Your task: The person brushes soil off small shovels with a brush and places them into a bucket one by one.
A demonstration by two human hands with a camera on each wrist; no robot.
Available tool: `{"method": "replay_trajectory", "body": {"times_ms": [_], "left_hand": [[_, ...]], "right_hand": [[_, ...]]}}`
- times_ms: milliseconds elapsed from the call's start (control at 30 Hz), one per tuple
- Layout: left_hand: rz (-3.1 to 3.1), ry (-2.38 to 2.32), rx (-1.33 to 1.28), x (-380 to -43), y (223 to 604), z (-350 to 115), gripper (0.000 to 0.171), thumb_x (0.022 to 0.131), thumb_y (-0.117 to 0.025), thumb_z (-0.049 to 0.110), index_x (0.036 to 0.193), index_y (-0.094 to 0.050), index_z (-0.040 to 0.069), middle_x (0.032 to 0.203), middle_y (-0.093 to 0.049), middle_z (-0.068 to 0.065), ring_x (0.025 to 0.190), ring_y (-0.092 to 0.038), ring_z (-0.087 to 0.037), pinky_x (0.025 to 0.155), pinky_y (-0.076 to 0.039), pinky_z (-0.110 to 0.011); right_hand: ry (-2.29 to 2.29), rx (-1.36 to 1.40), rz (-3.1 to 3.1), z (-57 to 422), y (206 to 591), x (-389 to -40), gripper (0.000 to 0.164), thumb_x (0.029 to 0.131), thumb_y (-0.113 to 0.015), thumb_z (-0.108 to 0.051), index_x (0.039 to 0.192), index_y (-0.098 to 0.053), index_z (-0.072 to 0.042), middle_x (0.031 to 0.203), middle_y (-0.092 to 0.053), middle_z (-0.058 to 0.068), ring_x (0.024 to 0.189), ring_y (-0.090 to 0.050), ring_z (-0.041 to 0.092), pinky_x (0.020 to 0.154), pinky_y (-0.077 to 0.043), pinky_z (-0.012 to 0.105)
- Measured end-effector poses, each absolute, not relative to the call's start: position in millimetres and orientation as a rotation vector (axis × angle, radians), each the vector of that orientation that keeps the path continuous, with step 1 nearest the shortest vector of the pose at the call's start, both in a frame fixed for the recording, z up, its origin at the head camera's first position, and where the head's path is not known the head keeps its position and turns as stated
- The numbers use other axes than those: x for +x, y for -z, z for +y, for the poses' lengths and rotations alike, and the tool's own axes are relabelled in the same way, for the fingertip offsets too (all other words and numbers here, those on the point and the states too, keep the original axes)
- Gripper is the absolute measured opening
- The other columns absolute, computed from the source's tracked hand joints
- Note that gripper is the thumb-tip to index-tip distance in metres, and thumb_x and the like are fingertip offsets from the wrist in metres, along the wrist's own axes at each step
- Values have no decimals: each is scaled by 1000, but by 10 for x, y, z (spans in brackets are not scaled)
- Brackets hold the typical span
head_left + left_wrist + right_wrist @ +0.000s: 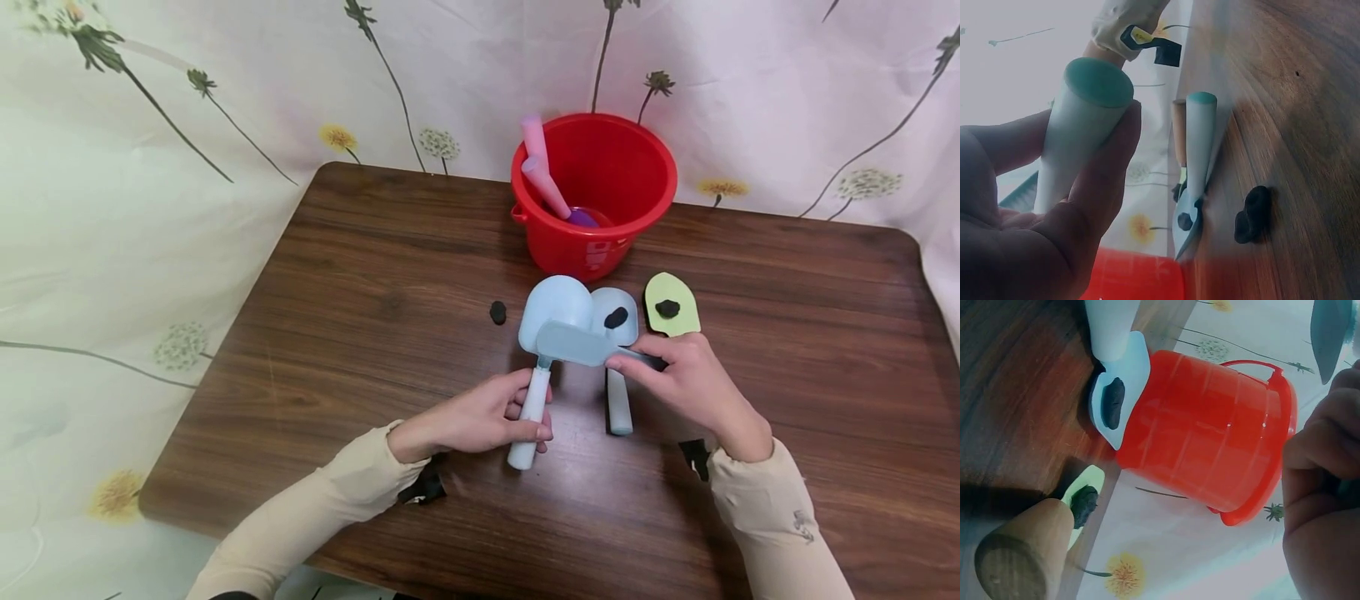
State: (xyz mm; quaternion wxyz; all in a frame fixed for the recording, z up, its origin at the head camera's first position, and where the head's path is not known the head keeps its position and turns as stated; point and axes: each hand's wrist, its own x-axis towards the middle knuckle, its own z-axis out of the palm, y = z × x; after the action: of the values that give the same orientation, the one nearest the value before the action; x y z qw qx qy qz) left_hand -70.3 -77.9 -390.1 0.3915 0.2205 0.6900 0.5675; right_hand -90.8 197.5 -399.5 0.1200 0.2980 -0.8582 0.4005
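Observation:
My left hand [498,414] grips the white handle [1082,134] of a light blue toy shovel [558,307], its rounded blade pointing away from me. My right hand [686,375] pinches the dark handle of a flat blue-grey spatula [573,343], which overlaps that blade in the head view. Below them lies a second light blue shovel [1138,356] with a white handle and a black lump [1113,403] on its blade. A green shovel [671,290] with a wooden handle [1025,550] lies to the right, with another black lump [667,309] on it.
Behind the shovels stands a red bucket [577,242] with pink handles [546,185] leaning inside. A loose black lump [498,312] lies on the brown wooden table [360,275], left of the shovels. Flower-printed cloth [465,75] hangs behind the table.

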Motion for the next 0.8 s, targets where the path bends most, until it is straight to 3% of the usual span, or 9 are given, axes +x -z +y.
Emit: {"method": "replay_trajectory", "body": {"times_ms": [233, 400, 567, 667, 800], "left_hand": [[1799, -1406, 647, -691, 3908, -815, 24, 90, -62, -2, 108, -46, -3, 88, -65, -16, 79, -70, -27, 72, -57, -26], [1900, -1334, 719, -667, 3910, -844, 22, 89, -64, 1, 105, -48, 0, 85, -66, -10, 74, -68, -18, 67, -54, -22], [1918, -1306, 735, -650, 3911, -852, 20, 89, -64, 3, 102, -48, 3, 84, -66, -8, 74, -68, -23, 66, -54, -22], [1921, -1304, 732, -646, 3914, -844, 21, 89, -64, 3, 103, -48, 1, 84, -66, -7, 74, -68, -24, 66, -54, -22], [1952, -1290, 720, -644, 3900, -834, 22, 89, -64, 3, 105, -48, 1, 85, -67, -7, 73, -66, -16, 66, -53, -21]], "right_hand": [[-1180, 802, -2540, 2025, 4002, -939, 12, 81, -78, -26, 77, -71, -18, 58, -52, -13, 53, -40, -2, 50, -34, 12], [-1119, 757, -2489, 2064, 3992, -968, 29, 85, -69, -41, 75, -71, -15, 54, -49, -13, 50, -35, -4, 46, -29, 12], [-987, 695, -2427, 2093, 3977, -989, 51, 88, -55, -58, 69, -68, -13, 50, -44, -11, 48, -30, -4, 45, -25, 12], [-931, 662, -2421, 2085, 3957, -968, 56, 87, -51, -62, 65, -63, -13, 49, -39, -11, 47, -29, -2, 45, -23, 13], [-967, 696, -2385, 2037, 3935, -921, 53, 87, -54, -60, 66, -65, -13, 50, -43, -11, 47, -32, -3, 45, -25, 12]]}}
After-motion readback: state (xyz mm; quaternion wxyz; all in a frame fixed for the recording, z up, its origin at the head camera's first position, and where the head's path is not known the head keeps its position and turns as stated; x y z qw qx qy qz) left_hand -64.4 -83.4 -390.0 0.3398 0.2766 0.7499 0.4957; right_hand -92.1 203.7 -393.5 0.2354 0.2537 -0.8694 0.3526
